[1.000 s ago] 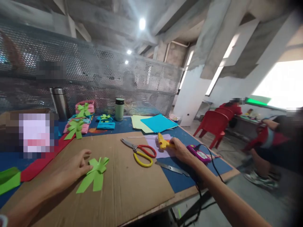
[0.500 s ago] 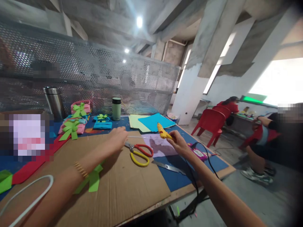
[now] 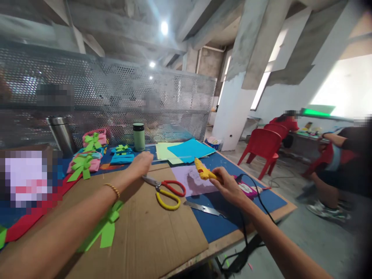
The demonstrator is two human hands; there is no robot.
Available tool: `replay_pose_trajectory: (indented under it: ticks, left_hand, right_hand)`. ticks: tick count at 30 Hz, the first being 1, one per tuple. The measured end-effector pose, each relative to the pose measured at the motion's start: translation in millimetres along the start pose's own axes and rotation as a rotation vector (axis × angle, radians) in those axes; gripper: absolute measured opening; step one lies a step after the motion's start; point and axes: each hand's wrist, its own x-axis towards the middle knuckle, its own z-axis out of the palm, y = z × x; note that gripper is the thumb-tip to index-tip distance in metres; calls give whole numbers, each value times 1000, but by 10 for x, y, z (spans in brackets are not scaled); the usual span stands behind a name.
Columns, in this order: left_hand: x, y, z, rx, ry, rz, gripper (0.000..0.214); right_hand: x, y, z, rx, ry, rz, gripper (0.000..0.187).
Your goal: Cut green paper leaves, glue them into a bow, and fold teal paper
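My right hand (image 3: 225, 184) is wrapped round the grip of a yellow hot glue gun (image 3: 202, 170), its nozzle pointing up and away. To the left, my left hand (image 3: 143, 164) is closed in a pinch on a thin translucent stick (image 3: 165, 157), which looks like a glue stick and extends toward the right. Scissors (image 3: 158, 189) with one red and one yellow handle lie just below that hand on brown cardboard (image 3: 145, 236). Under my left forearm sits a green ribbon bow (image 3: 109, 224), partly covered. A lilac sheet (image 3: 183, 178) lies beneath the glue gun.
A metal blade (image 3: 205, 208) lies near the cardboard's right edge. Blue and pale green sheets (image 3: 192, 150), a green tumbler (image 3: 138, 137), a steel flask (image 3: 61, 135) and pink bundles with bows (image 3: 83, 164) stand farther back. A black cord (image 3: 263, 205) hangs over the table edge. People sit at right.
My left hand has moved slightly left with the stick. The glue gun stays in my right hand, now a little lower in view. The camera view has shifted slightly.
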Motion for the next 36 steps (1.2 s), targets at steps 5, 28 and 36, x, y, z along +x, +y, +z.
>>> replay_pose_trajectory:
  ticks: [5, 28, 36]
  left_hand:
    - [-435, -600, -41, 43, 15, -164, 28]
    - [-974, -717, -221, -67, -2, -435, 36]
    - [-1613, -818, -453, -469, -112, -511, 34]
  right_hand:
    - [109, 63, 169, -61, -67, -47, 17]
    - [334, -1764, 670, -95, -202, -581, 21]
    - [694, -2261, 1456, -17, -426, -342, 21]
